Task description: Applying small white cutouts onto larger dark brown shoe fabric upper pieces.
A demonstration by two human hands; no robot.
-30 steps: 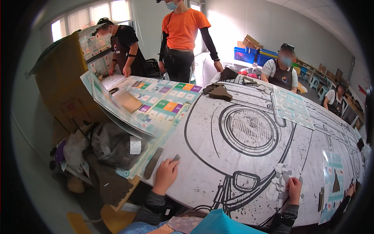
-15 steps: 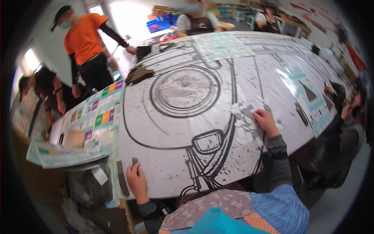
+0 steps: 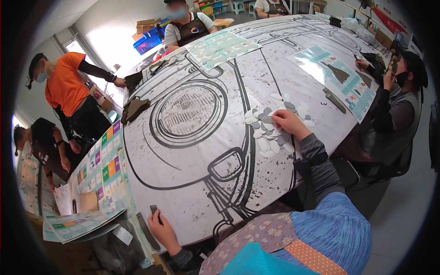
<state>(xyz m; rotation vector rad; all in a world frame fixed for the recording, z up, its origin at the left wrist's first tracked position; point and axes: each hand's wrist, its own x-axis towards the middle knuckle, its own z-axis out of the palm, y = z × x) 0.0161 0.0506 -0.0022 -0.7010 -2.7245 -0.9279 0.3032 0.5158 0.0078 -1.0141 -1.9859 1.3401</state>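
My left hand is closed around a small dark grey strip, whose end sticks up past the fingers near the table's front left edge. My right hand reaches into a loose pile of flat oval pieces, some white and some grey. Its thumb and fingers are pinched together at the pile; what lies between them is too small to make out. The pile lies on a large white sheet printed with thick black line drawings, to the right of a round headlight-like shape.
A long dark strip lies along the left edge, beside coloured printed sheets. Dark cloth-like pieces lie at the far left. Patterned sheets cover the far side and right. Several people stand or sit around the table.
The whole view has turned and shifted, so the table sits differently in it. My right hand remains at the oval pieces, and my left still grips the small strip.
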